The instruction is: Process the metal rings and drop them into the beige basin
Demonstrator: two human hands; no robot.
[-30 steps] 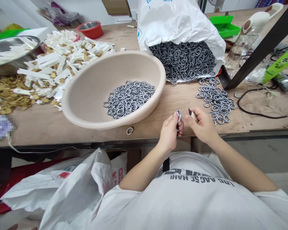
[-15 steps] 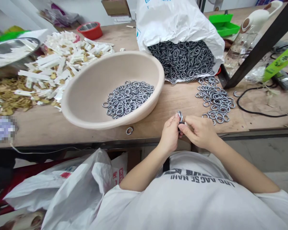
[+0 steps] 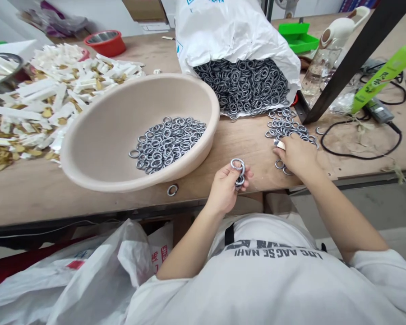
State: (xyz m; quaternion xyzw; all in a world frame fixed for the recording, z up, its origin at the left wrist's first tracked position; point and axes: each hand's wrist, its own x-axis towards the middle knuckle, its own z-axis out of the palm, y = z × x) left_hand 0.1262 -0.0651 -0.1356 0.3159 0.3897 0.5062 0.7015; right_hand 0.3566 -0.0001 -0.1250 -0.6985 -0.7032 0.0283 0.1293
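Note:
My left hand [image 3: 225, 186] is closed around a few metal rings [image 3: 237, 164], one standing up above the thumb and others lower between the fingers. My right hand [image 3: 299, 155] reaches down at the loose pile of metal rings [image 3: 284, 123] on the table, its fingers bent together. A small white piece [image 3: 279, 144] shows at its fingertips; whether they also pinch a ring is hidden. To the left, a big beige basin [image 3: 98, 135] leans toward me with a heap of rings [image 3: 171, 142] inside. One single ring [image 3: 172, 190] lies before the basin.
An open white sack [image 3: 230, 31] spills dark rings behind the basin. White strips and brown pieces [image 3: 54, 99] are heaped left. A slanted dark metal post [image 3: 352, 67], a glass bottle [image 3: 320, 67], a green tray [image 3: 297, 38] and a black cable [image 3: 341, 155] are on the right.
My hands were together over the table edge, working on a ring. Now my right hand has moved right to the loose pile, while the left keeps hold of rings. The view has shifted.

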